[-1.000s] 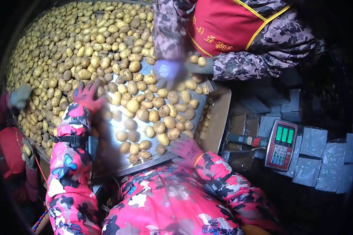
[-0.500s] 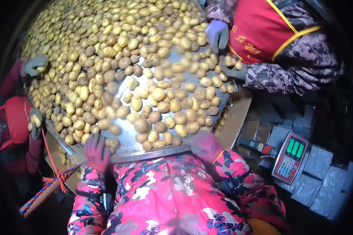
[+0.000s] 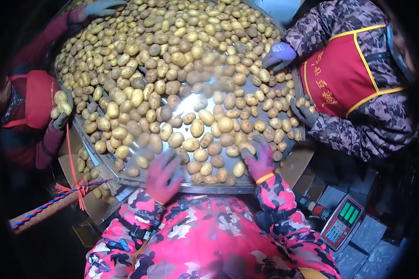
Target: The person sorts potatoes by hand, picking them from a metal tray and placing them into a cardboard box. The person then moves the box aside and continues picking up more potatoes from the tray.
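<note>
Head view: potatoes (image 3: 197, 127) cover a metal sorting table (image 3: 209, 188), densely on the far side and loosely toward the near rim. The wearer's left hand (image 3: 164, 177), pink-gloved and blurred, stands over the near rim with its fingers spread wide, just beside the nearest potatoes. The right hand (image 3: 260, 160), in a matching glove, reaches over the rim farther right, fingers bent among potatoes; whether it grips one cannot be told. On the right, a co-worker in a red apron (image 3: 328, 76) has one purple-and-grey glove (image 3: 279, 56) over the potatoes and several potatoes in a grey glove (image 3: 304, 113). On the left, a second co-worker's grey glove (image 3: 63, 117) holds potatoes beside the table edge. Near right, a digital scale (image 3: 342, 223) stands beside plastic-wrapped packages (image 3: 368, 232); near left, twisted cord (image 3: 56, 202) lies along a pole (image 3: 46, 213)
</note>
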Tool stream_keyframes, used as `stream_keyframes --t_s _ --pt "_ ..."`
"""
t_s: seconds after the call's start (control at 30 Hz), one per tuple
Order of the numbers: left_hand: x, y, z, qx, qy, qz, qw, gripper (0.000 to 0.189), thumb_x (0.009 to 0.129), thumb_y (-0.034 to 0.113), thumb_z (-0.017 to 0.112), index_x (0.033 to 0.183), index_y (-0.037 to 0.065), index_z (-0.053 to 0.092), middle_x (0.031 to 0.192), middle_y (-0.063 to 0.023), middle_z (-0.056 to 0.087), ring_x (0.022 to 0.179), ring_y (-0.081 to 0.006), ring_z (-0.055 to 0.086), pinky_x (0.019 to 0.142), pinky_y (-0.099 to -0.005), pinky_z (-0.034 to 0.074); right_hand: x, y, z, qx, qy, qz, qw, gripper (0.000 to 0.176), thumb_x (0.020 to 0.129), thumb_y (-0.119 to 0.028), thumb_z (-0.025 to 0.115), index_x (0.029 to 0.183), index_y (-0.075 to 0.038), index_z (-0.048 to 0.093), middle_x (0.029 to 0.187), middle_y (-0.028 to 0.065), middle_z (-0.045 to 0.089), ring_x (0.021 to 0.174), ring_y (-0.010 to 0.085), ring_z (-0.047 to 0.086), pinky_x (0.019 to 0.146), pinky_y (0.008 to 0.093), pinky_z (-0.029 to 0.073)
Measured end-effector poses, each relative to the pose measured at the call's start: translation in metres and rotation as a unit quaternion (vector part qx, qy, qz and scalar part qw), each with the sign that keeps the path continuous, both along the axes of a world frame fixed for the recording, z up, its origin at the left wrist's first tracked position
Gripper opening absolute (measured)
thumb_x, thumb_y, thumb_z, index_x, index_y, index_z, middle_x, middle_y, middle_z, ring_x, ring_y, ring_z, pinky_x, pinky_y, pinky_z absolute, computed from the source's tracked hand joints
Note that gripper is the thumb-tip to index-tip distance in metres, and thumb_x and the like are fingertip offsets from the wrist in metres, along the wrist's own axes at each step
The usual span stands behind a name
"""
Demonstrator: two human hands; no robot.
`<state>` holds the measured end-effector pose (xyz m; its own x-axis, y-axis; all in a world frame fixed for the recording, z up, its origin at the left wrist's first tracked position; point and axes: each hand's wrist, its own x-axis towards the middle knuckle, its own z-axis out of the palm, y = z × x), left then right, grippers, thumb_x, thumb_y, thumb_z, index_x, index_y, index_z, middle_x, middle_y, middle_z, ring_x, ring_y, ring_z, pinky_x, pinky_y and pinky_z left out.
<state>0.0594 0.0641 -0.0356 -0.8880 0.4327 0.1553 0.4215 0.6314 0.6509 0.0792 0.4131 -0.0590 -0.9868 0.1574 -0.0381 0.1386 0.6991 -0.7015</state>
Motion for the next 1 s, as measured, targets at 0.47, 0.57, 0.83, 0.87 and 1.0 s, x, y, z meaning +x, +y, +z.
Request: stream_keyframes --t_s 0.47,0.57,0.83,0.87,1.0 --pt "-0.042 0.006 0.067 0.475 -0.605 0.124 0.626 0.082 0.080 0.017 0.084 0.148 0.003 0.041 0.138 -0.0082 0.053 0.126 -0.0199 0.055 0.107 -0.0367 0.046 -0.050 -0.076 0.018 0.062 -0.037 0.348 0.935 0.077 0.075 -0.040 0.076 0.143 -0.017 0.049 0.148 0.0167 0.045 0.137 0.0406 0.040 0.113 0.0533 0.032" --pt "-0.029 -0.005 0.054 0.438 -0.505 0.060 0.742 0.084 0.077 0.014 0.085 0.148 0.002 0.041 0.139 -0.0080 0.052 0.129 -0.0194 0.052 0.108 -0.0360 0.043 -0.089 -0.054 0.004 0.200 -0.067 0.238 0.948 0.075 0.078 -0.040 0.074 0.145 -0.017 0.049 0.149 0.0180 0.043 0.139 0.0407 0.038 0.114 0.0555 0.030" --pt "-0.019 -0.014 0.063 0.398 -0.404 0.073 0.820 0.078 0.075 0.007 0.082 0.144 0.004 0.046 0.140 -0.0096 0.052 0.129 -0.0184 0.051 0.108 -0.0354 0.044 -0.095 -0.063 0.017 0.178 0.104 0.189 0.960 0.067 0.084 -0.031 0.070 0.144 -0.009 0.051 0.146 0.0219 0.047 0.137 0.0425 0.041 0.115 0.0536 0.031" --pt "-0.020 -0.016 0.063 0.397 -0.401 0.069 0.823 0.077 0.075 0.006 0.082 0.143 0.004 0.047 0.140 -0.0095 0.052 0.128 -0.0184 0.052 0.107 -0.0352 0.045 -0.089 -0.065 0.013 0.153 0.100 0.213 0.960 0.065 0.085 -0.030 0.070 0.144 -0.009 0.051 0.145 0.0214 0.048 0.137 0.0421 0.042 0.115 0.0534 0.032" --pt "-0.016 -0.019 0.067 0.387 -0.356 0.079 0.847 0.074 0.075 0.009 0.084 0.140 0.004 0.049 0.133 -0.0077 0.056 0.122 -0.0183 0.056 0.105 -0.0351 0.046 -0.064 -0.073 0.001 0.115 0.095 0.222 0.964 0.061 0.084 -0.027 0.072 0.140 -0.009 0.055 0.141 0.0205 0.052 0.133 0.0419 0.046 0.113 0.0521 0.035"
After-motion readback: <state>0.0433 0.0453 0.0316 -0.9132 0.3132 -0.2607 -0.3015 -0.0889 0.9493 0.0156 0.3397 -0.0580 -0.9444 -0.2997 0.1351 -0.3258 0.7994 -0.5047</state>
